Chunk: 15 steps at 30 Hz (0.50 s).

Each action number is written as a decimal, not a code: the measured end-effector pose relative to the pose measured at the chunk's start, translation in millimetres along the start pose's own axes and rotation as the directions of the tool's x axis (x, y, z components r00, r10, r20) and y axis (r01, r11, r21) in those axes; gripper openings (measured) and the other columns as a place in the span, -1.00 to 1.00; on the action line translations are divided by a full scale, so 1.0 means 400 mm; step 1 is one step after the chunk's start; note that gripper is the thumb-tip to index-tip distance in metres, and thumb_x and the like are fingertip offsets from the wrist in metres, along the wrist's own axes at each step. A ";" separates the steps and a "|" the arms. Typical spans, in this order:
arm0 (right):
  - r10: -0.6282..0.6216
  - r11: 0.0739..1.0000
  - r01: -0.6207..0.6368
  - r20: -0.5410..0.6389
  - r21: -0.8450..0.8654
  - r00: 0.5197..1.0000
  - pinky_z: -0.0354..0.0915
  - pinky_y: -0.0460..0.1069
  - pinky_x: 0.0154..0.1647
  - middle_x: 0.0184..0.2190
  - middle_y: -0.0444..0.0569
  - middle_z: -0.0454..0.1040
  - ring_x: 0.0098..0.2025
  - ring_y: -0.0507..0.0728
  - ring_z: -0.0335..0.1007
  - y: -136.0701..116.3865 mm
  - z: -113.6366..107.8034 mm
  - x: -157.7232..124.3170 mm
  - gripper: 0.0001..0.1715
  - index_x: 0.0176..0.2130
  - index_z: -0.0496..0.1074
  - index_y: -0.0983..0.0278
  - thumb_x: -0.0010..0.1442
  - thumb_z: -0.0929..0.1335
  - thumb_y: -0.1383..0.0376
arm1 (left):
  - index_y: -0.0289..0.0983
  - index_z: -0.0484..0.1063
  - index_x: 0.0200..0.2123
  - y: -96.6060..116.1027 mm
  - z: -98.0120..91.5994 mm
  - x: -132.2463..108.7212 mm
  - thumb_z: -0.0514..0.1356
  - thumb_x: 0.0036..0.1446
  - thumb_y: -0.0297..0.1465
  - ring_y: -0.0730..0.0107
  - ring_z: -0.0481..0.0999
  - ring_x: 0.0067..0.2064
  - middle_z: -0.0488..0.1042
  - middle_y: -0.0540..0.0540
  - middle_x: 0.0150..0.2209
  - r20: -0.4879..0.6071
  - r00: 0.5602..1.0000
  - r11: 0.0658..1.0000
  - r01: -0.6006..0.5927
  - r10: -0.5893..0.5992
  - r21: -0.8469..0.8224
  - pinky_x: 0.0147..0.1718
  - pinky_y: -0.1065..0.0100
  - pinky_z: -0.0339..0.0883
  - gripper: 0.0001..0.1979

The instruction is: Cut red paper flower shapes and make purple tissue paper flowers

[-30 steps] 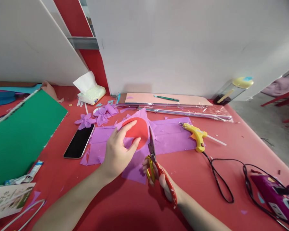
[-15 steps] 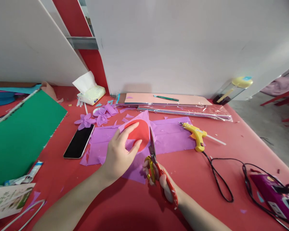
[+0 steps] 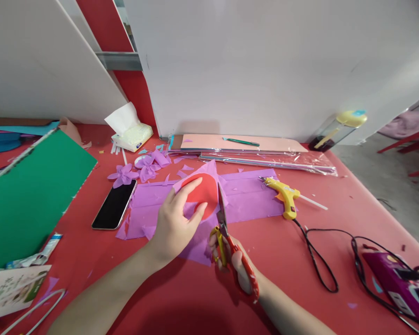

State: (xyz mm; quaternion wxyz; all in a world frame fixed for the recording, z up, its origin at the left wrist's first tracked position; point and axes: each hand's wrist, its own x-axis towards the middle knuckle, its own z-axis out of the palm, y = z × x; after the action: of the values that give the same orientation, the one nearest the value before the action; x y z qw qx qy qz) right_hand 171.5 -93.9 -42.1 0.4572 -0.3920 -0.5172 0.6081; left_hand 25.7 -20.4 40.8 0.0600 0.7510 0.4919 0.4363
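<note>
My left hand (image 3: pixel 176 218) pinches a red paper template (image 3: pixel 207 188) against a piece of purple paper (image 3: pixel 209 168), fingers on top and thumb at the lower edge. The template has a rounded outline; part of it is hidden under my fingers. My right hand (image 3: pixel 235 263) grips a pair of scissors (image 3: pixel 222 218) with red and yellow handles. Their blades point away from me along the right edge of the red template, at the purple paper. Beneath both hands lies a wider purple sheet (image 3: pixel 251 197) with creases and cut edges.
A yellow glue gun (image 3: pixel 284 193) lies to the right, its black cord running to a purple power strip (image 3: pixel 398 284). On the left are a phone (image 3: pixel 114 207), purple paper flowers (image 3: pixel 123 174), a tissue pack (image 3: pixel 134 135) and a green board (image 3: pixel 45 186). A bottle (image 3: pixel 338 130) stands back right.
Both hands have shifted very slightly to the right, with the template, paper and scissors. The grip of each hand looks the same.
</note>
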 end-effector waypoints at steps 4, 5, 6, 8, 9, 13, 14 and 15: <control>0.006 0.994 -0.011 0.045 0.108 0.999 -0.06 -0.10 -0.62 -0.58 -0.21 0.02 -0.59 -0.05 -0.14 0.020 -0.001 -0.002 -0.33 -0.42 0.15 0.26 0.03 0.06 -0.27 | -0.26 0.31 -0.06 -0.003 0.004 -0.001 0.24 -0.06 -0.53 0.24 0.48 -0.13 0.47 -0.11 -0.15 0.001 1.000 0.999 0.012 -0.012 -0.030 -0.18 0.22 0.44 -0.57; 0.019 0.990 -0.026 0.050 0.142 0.999 -0.11 -0.12 -0.64 -0.58 -0.22 0.00 -0.60 -0.07 -0.17 0.025 0.000 -0.003 -0.34 -0.42 0.14 0.26 0.03 0.07 -0.27 | -0.26 0.31 -0.06 -0.003 0.005 -0.002 0.24 -0.06 -0.53 0.23 0.48 -0.12 0.47 -0.11 -0.15 -0.002 1.000 0.999 0.012 -0.012 -0.035 -0.17 0.21 0.44 -0.57; 0.032 0.984 -0.042 0.060 0.172 0.998 -0.14 -0.13 -0.66 -0.57 -0.23 -0.02 -0.61 -0.07 -0.20 0.028 0.000 -0.004 -0.35 -0.42 0.12 0.26 0.02 0.09 -0.28 | -0.27 0.31 -0.06 -0.003 0.006 -0.002 0.24 -0.06 -0.53 0.23 0.47 -0.11 0.47 -0.11 -0.14 -0.005 1.000 0.999 0.012 -0.012 -0.038 -0.16 0.21 0.44 -0.56; 0.051 0.975 -0.067 0.078 0.212 0.996 -0.16 -0.15 -0.68 -0.57 -0.24 -0.04 -0.61 -0.08 -0.23 0.029 0.002 -0.005 -0.35 -0.41 0.11 0.25 -0.01 0.11 -0.29 | -0.27 0.31 -0.05 -0.003 0.008 -0.003 0.24 -0.06 -0.53 0.23 0.47 -0.11 0.47 -0.11 -0.14 -0.011 1.000 0.999 0.011 -0.012 -0.041 -0.15 0.21 0.44 -0.57; 0.060 0.972 -0.077 0.082 0.222 0.995 -0.16 -0.15 -0.69 -0.57 -0.24 -0.04 -0.61 -0.09 -0.22 0.028 0.003 -0.006 -0.34 -0.42 0.10 0.25 -0.02 0.12 -0.29 | -0.27 0.31 -0.05 -0.002 0.008 -0.004 0.24 -0.06 -0.54 0.24 0.47 -0.11 0.47 -0.11 -0.14 -0.013 1.000 0.999 0.012 -0.012 -0.040 -0.15 0.21 0.44 -0.57; 0.090 0.963 -0.104 0.069 0.250 0.994 -0.10 -0.16 -0.70 -0.59 -0.24 -0.01 -0.62 -0.10 -0.19 0.023 0.006 -0.004 -0.32 -0.46 0.08 0.24 -0.05 0.11 -0.31 | -0.28 0.31 -0.06 -0.002 0.010 -0.005 0.23 -0.05 -0.54 0.24 0.47 -0.10 0.47 -0.12 -0.13 -0.020 1.000 0.999 0.000 -0.001 -0.036 -0.15 0.21 0.44 -0.57; 0.097 0.959 -0.111 0.064 0.262 0.993 -0.10 -0.16 -0.70 -0.59 -0.24 -0.01 -0.63 -0.10 -0.19 0.023 0.006 -0.004 -0.32 -0.46 0.08 0.24 -0.06 0.11 -0.32 | -0.29 0.31 -0.06 -0.002 0.010 -0.006 0.23 -0.05 -0.54 0.24 0.47 -0.10 0.47 -0.13 -0.13 -0.022 1.000 0.999 -0.006 0.005 -0.036 -0.14 0.22 0.44 -0.58; 0.105 0.955 -0.118 0.061 0.272 0.993 -0.10 -0.17 -0.71 -0.59 -0.24 -0.02 -0.63 -0.10 -0.19 0.024 0.007 -0.003 -0.31 -0.47 0.08 0.24 -0.07 0.12 -0.32 | -0.29 0.31 -0.06 -0.003 0.011 -0.006 0.23 -0.05 -0.54 0.24 0.47 -0.10 0.47 -0.13 -0.13 -0.024 1.000 0.999 -0.011 0.010 -0.035 -0.14 0.22 0.44 -0.57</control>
State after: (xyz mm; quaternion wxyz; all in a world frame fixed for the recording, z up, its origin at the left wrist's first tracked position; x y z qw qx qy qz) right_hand 167.7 -96.2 -51.2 0.4604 -0.3392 -0.4149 0.7077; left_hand 27.7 -20.4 36.2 0.0649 0.7471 0.4809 0.4542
